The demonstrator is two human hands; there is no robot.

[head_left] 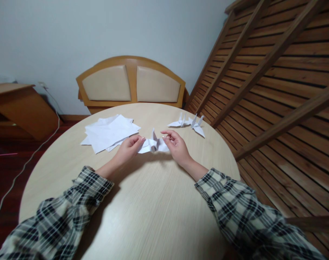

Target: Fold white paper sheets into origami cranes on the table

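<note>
A white origami crane (153,143) is held between my two hands, its wings spread to the sides and one point standing up in the middle. My left hand (129,147) pinches the left wing between thumb and fingers. On the other side, my right hand (176,146) grips the right wing, with its index finger raised and bent. To the right, beyond my right hand, two white paper cranes (181,122) (197,125) rest close together. A loose stack of white paper sheets (110,133) lies beyond my left hand.
Everything rests on a round pale wooden table (153,216). Behind it stands a wooden headboard (133,61) with cream panels. Slatted wood (275,72) leans at the right. A white cable (26,164) crosses the floor near a wooden desk (20,108) at left.
</note>
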